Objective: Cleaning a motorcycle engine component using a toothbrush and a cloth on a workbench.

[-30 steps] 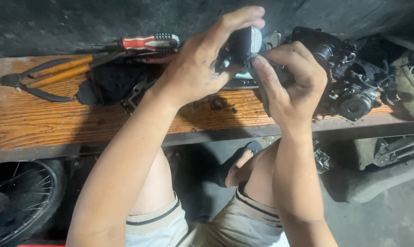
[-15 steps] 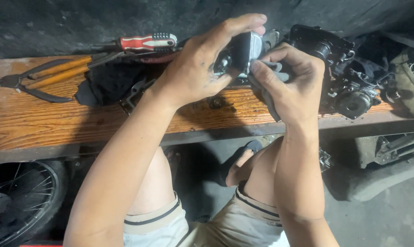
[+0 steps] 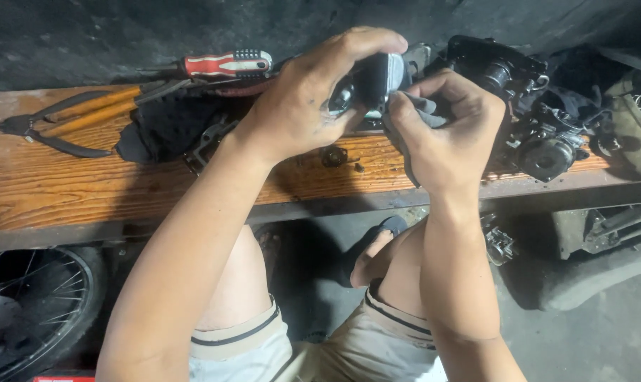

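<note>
Both hands on a small metal part above the table

Left hand [image 3: 313,106] grips the metal part [image 3: 377,78] — right hand [image 3: 444,134] pinches a grey rag [image 3: 423,110] against it; screwdriver [image 3: 225,64] lies left.

Small dark metal engine part [image 3: 377,78], held upright above the wooden bench; grey rag [image 3: 421,110] pressed against its right side.

Repair workshop — worn wooden bench [image 3: 66,191] with pliers [image 3: 59,124], red-handled screwdriver [image 3: 225,65], greasy engine parts [image 3: 540,141] — spoked wheel [image 3: 30,304] on bare concrete floor.
</note>
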